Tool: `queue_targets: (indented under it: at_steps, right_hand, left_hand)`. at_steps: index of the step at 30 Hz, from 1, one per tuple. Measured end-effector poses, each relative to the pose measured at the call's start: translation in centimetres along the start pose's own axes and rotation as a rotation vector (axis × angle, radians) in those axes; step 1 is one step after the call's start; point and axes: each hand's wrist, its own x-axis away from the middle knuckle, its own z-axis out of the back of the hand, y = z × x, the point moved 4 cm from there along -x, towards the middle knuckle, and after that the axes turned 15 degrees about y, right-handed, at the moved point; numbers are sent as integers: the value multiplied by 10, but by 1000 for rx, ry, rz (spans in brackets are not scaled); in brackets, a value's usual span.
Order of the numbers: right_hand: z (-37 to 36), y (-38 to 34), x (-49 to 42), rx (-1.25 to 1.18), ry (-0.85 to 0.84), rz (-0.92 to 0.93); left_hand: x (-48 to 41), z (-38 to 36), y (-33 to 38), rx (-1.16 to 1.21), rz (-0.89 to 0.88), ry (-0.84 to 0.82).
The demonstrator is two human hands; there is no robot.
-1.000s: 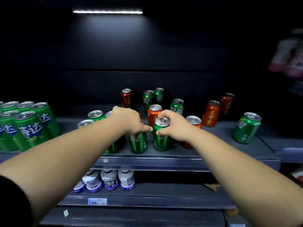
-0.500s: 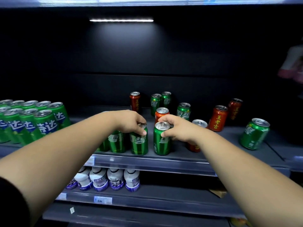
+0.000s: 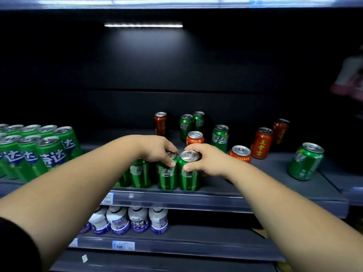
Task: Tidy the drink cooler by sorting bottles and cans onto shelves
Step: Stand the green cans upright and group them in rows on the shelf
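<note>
The cooler (image 3: 196, 65) has a dark back wall, lit by a light strip (image 3: 143, 25) above. Its middle shelf (image 3: 279, 167) carries all the cans; the lower shelf (image 3: 206, 236) carries bottles. Both forearms reach in from the near side, the left with a dark sleeve (image 3: 15, 246) at the elbow.

A packed block (image 3: 39, 152) of green cans, in rows, fills the middle shelf's left end.

The left grip (image 3: 157, 149), a bare hand, sits on top of the left can (image 3: 167, 177), fingers curled over its rim and thumb on its near side: it is gripping that can. The right grip (image 3: 208, 160) is closed around the upper part of the right can (image 3: 189, 177), thumb on the near side, fingers behind. Both cans are green and upright, standing at the front edge of the middle shelf and touching side by side. Just left of them stands a third can (image 3: 140, 173), also green, and another is partly hidden by the left forearm.

Behind and to the right of the grips, loose cans stand scattered: five red cans (image 3: 264, 143) and three green. One far can (image 3: 305, 161), green, stands alone near the right end.

On the lower shelf, white bottles (image 3: 128, 220) with purple labels stand in a row. A price tag (image 3: 123, 245) sits on that shelf's front rail.
</note>
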Motion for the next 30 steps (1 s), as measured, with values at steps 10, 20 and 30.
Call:
queue_targets:
  at_steps: [10,20,30]
  right_hand:
    - [0,-5,0,130,39,0]
    - [3,-17,3,216,8,-14]
    - [3,-20,3,274,-20,-7]
  left_hand:
    - [-3,-1,-1,24,-1,-20]
    - [-2,-1,0,1,21,-26]
    - [-8,-4,-3,17,21,-24]
